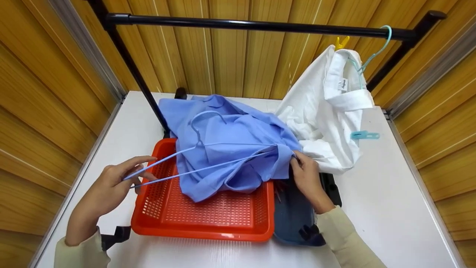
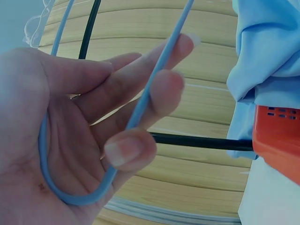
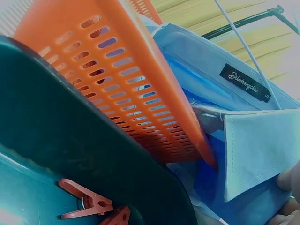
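A blue hanger point(image 1: 174, 152) stretches from my left hand point(image 1: 118, 178) to the collar of a blue shirt point(image 1: 223, 130). In the left wrist view, the hanger's rounded end point(image 2: 84, 199) lies across the palm, with the fingers bent about the wire. My right hand point(image 1: 306, 173) pinches the shirt by its collar point(image 3: 262, 145). The hanger's far end is at the collar, and its tip is hidden by cloth. The hanger's hook point(image 1: 193, 124) lies over the shirt, which is heaped across the back of a red basket point(image 1: 208, 235).
A black rack point(image 1: 253, 24) spans the back. White clothing point(image 1: 316, 111) hangs at its right on a mint hanger point(image 1: 379, 52), with a yellow clip point(image 1: 341, 42) and a teal clip point(image 1: 365, 135). A dark bin point(image 1: 293, 219) right of the basket holds red clothespins point(image 3: 89, 201).
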{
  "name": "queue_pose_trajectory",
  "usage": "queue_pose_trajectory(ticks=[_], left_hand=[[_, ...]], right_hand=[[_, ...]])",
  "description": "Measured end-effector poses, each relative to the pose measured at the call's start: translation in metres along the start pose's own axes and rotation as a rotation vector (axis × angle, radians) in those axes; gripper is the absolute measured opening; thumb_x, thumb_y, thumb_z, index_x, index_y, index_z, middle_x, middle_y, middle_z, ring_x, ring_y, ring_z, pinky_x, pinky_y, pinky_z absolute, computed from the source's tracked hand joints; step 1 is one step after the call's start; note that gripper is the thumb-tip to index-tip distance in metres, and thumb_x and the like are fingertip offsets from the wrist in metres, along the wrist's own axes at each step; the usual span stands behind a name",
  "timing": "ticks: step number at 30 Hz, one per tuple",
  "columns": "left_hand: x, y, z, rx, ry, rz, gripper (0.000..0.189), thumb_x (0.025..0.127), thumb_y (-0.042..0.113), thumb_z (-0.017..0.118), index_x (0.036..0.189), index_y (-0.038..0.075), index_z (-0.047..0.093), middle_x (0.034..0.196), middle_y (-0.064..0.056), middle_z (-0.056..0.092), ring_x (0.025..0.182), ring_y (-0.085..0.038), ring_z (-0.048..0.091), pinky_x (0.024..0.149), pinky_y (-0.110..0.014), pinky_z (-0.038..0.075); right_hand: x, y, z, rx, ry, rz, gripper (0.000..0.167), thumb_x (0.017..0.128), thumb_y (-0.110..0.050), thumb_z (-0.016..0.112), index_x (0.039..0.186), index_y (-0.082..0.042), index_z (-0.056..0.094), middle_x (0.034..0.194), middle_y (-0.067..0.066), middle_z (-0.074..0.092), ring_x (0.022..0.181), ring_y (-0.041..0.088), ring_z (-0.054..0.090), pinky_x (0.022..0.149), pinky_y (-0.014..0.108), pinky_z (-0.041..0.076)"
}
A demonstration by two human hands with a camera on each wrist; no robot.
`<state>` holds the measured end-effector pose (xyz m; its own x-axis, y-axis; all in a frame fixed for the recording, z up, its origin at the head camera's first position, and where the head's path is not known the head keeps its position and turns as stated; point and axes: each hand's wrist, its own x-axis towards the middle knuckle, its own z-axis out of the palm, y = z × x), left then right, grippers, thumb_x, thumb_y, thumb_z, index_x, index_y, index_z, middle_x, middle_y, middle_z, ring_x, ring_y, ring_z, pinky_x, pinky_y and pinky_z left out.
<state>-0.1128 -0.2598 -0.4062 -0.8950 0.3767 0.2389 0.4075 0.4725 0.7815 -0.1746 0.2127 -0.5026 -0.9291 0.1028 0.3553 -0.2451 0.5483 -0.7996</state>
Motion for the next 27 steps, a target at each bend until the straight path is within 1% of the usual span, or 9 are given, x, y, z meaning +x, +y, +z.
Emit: queue_pose_trajectory(ticks=[3,5,8,10,12,16,20,23,27], left_hand=[[-0.002,-0.003,-0.002,-0.026,0.025,0.009,0.058,0.09,-0.028,0.04,0.136,-0.003,0.064,0.093,0.003,0.078,0.065,-0.019,0.064,0.06,-0.024,0.055],[-0.003,-0.004,-0.002,-0.043,0.06,0.011,0.052,0.093,-0.026,0.041,0.134,-0.004,0.065,0.091,0.003,0.077,0.063,-0.018,0.063,0.054,-0.023,0.05],[-0.003,-0.004,-0.002,-0.051,0.118,-0.005,0.042,0.099,-0.021,0.046,0.133,-0.006,0.065,0.09,0.001,0.077,0.062,-0.018,0.061,0.048,-0.023,0.045],[-0.001,-0.004,-0.001,-0.051,0.147,-0.035,0.04,0.101,-0.018,0.048,0.135,-0.006,0.065,0.09,-0.001,0.077,0.062,-0.018,0.061,0.05,-0.022,0.045],[-0.001,-0.003,0.001,-0.048,0.167,-0.059,0.042,0.101,-0.018,0.047,0.136,-0.005,0.065,0.091,-0.002,0.077,0.062,-0.018,0.061,0.053,-0.022,0.048],[0.002,-0.004,0.004,-0.036,0.186,-0.069,0.044,0.1,-0.019,0.046,0.135,-0.002,0.066,0.093,-0.005,0.077,0.063,-0.019,0.061,0.058,-0.022,0.05],[0.007,-0.005,0.009,-0.018,0.198,-0.078,0.039,0.103,-0.014,0.05,0.136,-0.001,0.067,0.094,-0.008,0.077,0.063,-0.018,0.061,0.056,-0.022,0.049],[0.011,-0.004,0.011,-0.009,0.206,-0.123,0.036,0.105,-0.01,0.052,0.137,0.0,0.066,0.097,-0.01,0.077,0.066,-0.018,0.062,0.055,-0.023,0.048],[0.015,0.0,0.013,0.014,0.214,-0.178,0.034,0.107,-0.006,0.051,0.137,0.0,0.065,0.1,-0.013,0.077,0.068,-0.02,0.063,0.06,-0.023,0.052]], right_hand=[[0.0,0.0,-0.001,0.007,0.009,0.029,0.024,0.097,0.012,0.058,0.115,0.012,0.074,0.111,0.025,0.074,0.101,0.033,0.067,0.088,0.027,0.051],[0.0,0.0,-0.001,0.019,0.011,0.04,0.024,0.098,0.011,0.057,0.115,0.013,0.073,0.113,0.027,0.074,0.105,0.035,0.067,0.09,0.028,0.051],[0.001,-0.001,-0.001,0.034,0.011,0.048,0.024,0.098,0.011,0.057,0.116,0.013,0.073,0.115,0.026,0.074,0.108,0.036,0.067,0.093,0.026,0.05],[0.001,-0.001,-0.001,0.039,0.009,0.052,0.025,0.098,0.011,0.057,0.117,0.013,0.073,0.115,0.026,0.074,0.107,0.036,0.067,0.092,0.025,0.05],[0.0,-0.001,-0.001,0.041,0.006,0.051,0.025,0.098,0.011,0.057,0.117,0.012,0.073,0.114,0.026,0.074,0.106,0.035,0.067,0.091,0.024,0.05],[0.0,-0.001,-0.001,0.049,-0.004,0.044,0.025,0.099,0.011,0.056,0.117,0.012,0.073,0.113,0.025,0.074,0.104,0.034,0.067,0.088,0.022,0.05],[-0.001,-0.001,-0.001,0.037,-0.011,0.036,0.025,0.099,0.011,0.056,0.117,0.012,0.074,0.112,0.025,0.074,0.103,0.034,0.067,0.088,0.024,0.05],[-0.001,-0.002,-0.001,0.028,-0.013,0.042,0.024,0.099,0.01,0.057,0.116,0.011,0.074,0.112,0.025,0.074,0.103,0.034,0.067,0.088,0.024,0.05],[-0.002,-0.002,-0.001,0.037,-0.017,0.042,0.024,0.098,0.01,0.058,0.116,0.012,0.074,0.112,0.026,0.074,0.104,0.035,0.068,0.088,0.023,0.051]])
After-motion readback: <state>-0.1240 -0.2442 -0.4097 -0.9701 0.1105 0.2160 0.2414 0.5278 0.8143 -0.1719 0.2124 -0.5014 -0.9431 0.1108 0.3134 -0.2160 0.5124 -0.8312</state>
